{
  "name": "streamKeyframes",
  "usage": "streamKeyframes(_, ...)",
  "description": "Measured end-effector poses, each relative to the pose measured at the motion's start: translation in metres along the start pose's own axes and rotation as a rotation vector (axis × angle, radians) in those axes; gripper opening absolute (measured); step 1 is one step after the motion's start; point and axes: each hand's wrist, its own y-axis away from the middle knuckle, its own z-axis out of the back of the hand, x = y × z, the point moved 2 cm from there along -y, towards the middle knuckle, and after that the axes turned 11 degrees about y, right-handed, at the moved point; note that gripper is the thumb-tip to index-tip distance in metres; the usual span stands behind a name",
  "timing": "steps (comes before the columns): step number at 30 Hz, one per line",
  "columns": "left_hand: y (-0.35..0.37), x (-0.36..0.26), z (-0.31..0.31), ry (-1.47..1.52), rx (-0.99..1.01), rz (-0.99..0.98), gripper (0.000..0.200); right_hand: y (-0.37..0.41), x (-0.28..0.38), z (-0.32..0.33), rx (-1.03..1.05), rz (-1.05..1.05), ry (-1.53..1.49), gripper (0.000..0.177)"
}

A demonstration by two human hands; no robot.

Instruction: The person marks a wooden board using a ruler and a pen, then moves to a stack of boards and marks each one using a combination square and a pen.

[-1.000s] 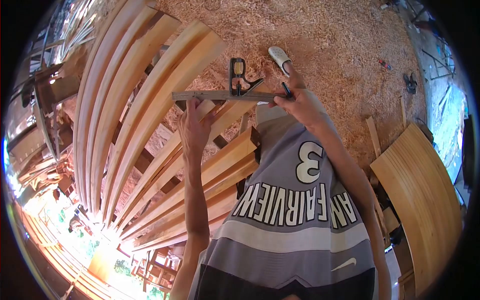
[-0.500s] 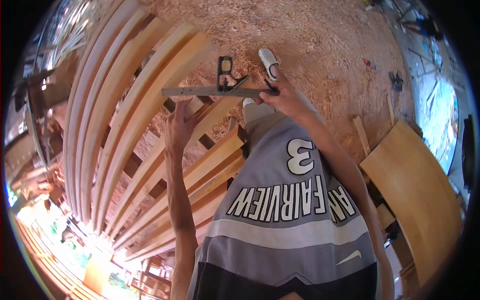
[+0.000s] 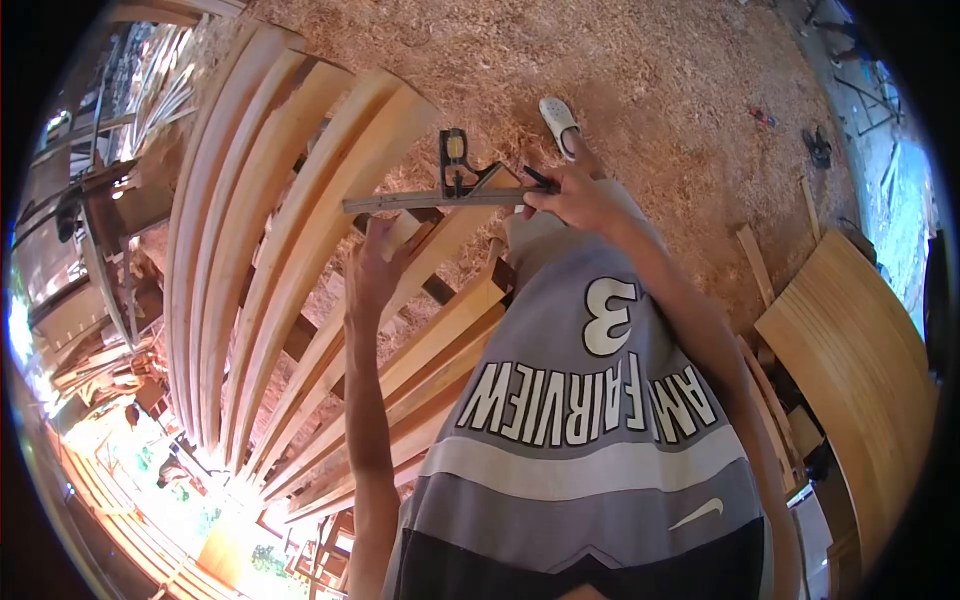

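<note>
A combination square (image 3: pixel 453 165), with a black head and a long steel blade, lies across the end of a light wooden board (image 3: pixel 455 226). My right hand (image 3: pixel 574 198) is closed on the right end of the blade. A dark, pen-like marker (image 3: pixel 541 179) also sticks out from its fingers. Lower and to the left, my left hand (image 3: pixel 374 272) is wrapped round the edge of the same board, just below the blade's left end. Its fingertips are partly hidden by the wood.
Several long wooden boards (image 3: pixel 290 210) stand side by side on the left. Wood shavings (image 3: pixel 680 120) cover the floor, where my white clog (image 3: pixel 558 125) shows. A broad wooden panel (image 3: pixel 850 370) leans at the right, and dark tools lie at the upper right.
The whole view has shifted, so the boards and hands appear a little further right and lower. The square's head shows more sharply against the board's end. Both hands keep their holds.
</note>
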Motion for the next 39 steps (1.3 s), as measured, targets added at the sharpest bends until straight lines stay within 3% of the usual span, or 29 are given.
streamKeyframes(2,0.002,-0.019,0.004,-0.034,0.071,0.064,0.046,0.003,-0.004,-0.003,-0.027,-0.007,-0.026,0.021)
streamKeyframes(4,0.003,-0.045,0.005,-0.245,-0.168,-0.192,0.051,0.003,-0.001,-0.001,-0.038,0.004,0.014,0.021)
streamKeyframes(6,0.0,-0.062,-0.01,-0.094,-0.117,-0.108,0.06,0.025,0.052,0.008,-0.067,-0.072,0.122,0.021)
streamKeyframes(8,-0.011,-0.093,-0.03,-0.133,-0.095,-0.4,0.076,0.034,0.064,0.009,-0.082,-0.138,0.234,0.021)
streamKeyframes(12,-0.023,-0.095,-0.063,-0.142,-0.1,-0.411,0.082,0.031,0.054,0.008,-0.091,-0.081,0.228,0.024)
streamKeyframes(17,-0.021,-0.08,-0.071,-0.065,-0.116,-0.348,0.068,0.025,0.039,0.005,-0.088,-0.053,0.226,0.027)
streamKeyframes(19,-0.019,-0.082,-0.072,-0.054,-0.135,-0.344,0.07,0.013,0.004,-0.002,-0.069,-0.023,0.037,0.027)
streamKeyframes(25,-0.019,-0.081,-0.075,-0.01,-0.17,-0.336,0.069,0.015,0.012,0.001,-0.011,-0.102,-0.011,0.025)
streamKeyframes(29,-0.018,-0.079,-0.075,0.038,-0.163,-0.319,0.068,0.011,0.001,-0.003,-0.014,-0.033,-0.068,0.024)
streamKeyframes(39,-0.015,-0.082,-0.064,0.04,-0.191,-0.332,0.072,0.019,0.017,-0.001,0.013,-0.226,-0.024,0.022)
